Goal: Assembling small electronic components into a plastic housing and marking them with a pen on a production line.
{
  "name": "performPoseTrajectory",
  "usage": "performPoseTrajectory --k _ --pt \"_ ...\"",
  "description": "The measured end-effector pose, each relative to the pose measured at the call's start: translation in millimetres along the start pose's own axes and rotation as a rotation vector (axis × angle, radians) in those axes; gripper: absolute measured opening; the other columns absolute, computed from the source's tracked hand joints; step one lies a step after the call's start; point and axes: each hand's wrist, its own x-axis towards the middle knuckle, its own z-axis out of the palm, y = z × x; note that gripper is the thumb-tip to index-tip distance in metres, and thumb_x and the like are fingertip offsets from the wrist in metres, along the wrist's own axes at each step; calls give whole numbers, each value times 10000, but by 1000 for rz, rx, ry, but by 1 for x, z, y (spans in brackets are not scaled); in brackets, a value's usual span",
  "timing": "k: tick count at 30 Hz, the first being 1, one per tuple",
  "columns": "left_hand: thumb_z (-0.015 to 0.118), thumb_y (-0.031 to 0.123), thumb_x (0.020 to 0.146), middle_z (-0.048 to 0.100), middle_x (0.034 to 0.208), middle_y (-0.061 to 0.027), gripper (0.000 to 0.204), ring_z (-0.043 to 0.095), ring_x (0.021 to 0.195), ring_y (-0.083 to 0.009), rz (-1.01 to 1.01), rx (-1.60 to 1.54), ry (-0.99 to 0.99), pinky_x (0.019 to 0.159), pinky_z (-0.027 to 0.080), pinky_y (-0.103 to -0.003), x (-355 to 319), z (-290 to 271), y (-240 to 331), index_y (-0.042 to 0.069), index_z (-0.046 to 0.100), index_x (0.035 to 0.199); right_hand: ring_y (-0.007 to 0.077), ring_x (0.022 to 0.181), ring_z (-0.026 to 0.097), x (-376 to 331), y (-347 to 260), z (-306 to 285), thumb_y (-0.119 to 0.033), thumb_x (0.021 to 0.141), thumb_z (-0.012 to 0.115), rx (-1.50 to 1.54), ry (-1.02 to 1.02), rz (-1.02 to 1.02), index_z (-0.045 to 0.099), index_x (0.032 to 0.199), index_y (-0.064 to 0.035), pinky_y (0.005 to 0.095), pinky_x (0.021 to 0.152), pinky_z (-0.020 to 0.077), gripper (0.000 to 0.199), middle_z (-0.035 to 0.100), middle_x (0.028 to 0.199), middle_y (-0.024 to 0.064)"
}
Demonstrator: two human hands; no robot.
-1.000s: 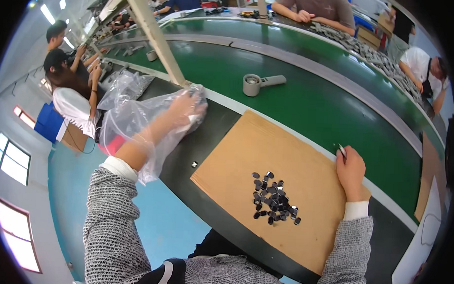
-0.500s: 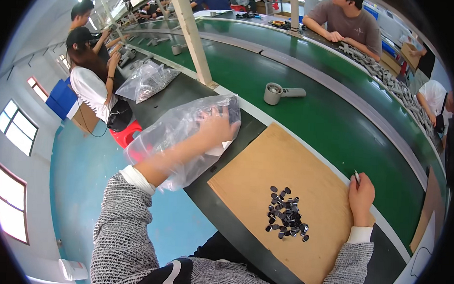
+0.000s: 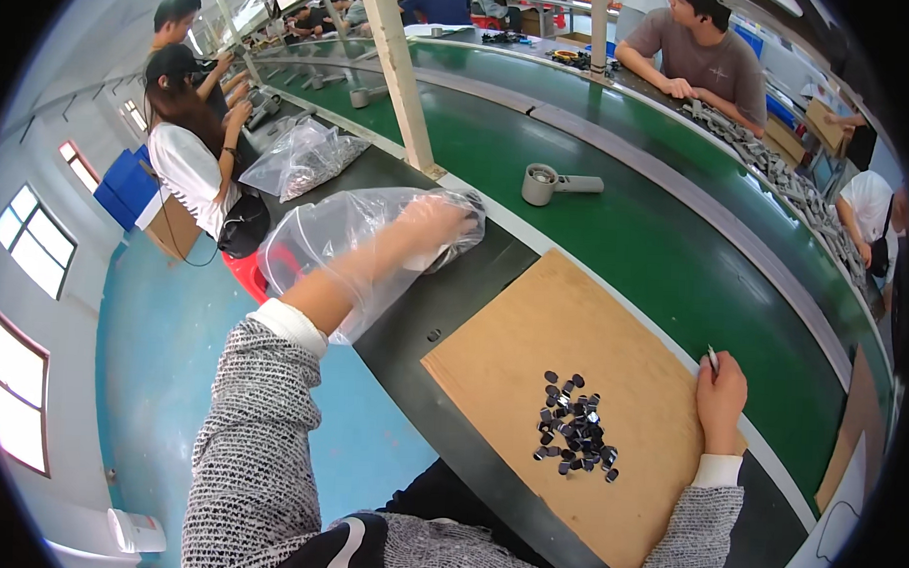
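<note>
The left hand (image 3: 432,223) had pushed deeper into the clear bag (image 3: 351,245), grip unreadable; at four o'clock, the right hand (image 3: 721,398) pinched a thin tool (image 3: 711,357).

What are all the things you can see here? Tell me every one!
Plastic bag: one, clear, on the dark bench, over the left hand.
Small parts: one pile, dark, on the board.
Board: one, brown, on the bench.
Second bag: one, clear, farther left on the bench.
Handled cup tool: one, grey, on the green belt.
Other people: several, along the belt.
Left hand: inside the plastic bag.
Right hand: on the board's far edge, holding a thin tool.
</note>
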Motion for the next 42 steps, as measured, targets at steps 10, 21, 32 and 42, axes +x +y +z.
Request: performPoseTrajectory --k 10,21,32,42 --pt "598 169 858 643 864 -139 184 645 788 -318 54 -138 363 721 522 -410 12 0 -35 45 673 970 370 700 575 -1 7 2 -161 882 589 -6 27 -28 551 811 -14 457 603 425 168 572 755 153" --pt "607 238 952 531 827 -61 191 499 697 -134 -583 -2550 739 444 379 -236 -200 -37 0 59 554 995 390 720 583 -3 14 6 -193 890 579 -26 21 -60 558 833 -27 483 614 434 177 585 770 163" --pt "491 274 1011 447 832 -9 233 430 729 -98 -443 -3073 368 442 329 -208 -275 -76 135 50 547 1044 402 738 588 0 14 8 -251 885 594 -31 42 -40 577 838 -39 474 632 447 217 608 770 183" --pt "564 275 964 536 758 -28 211 541 582 -136 -49 -1538 -153 474 427 -264 -71 -15 256 75 622 929 379 748 595 0 13 8 -233 877 595 -50 56 -73 586 843 -39 468 638 456 197 610 786 164"
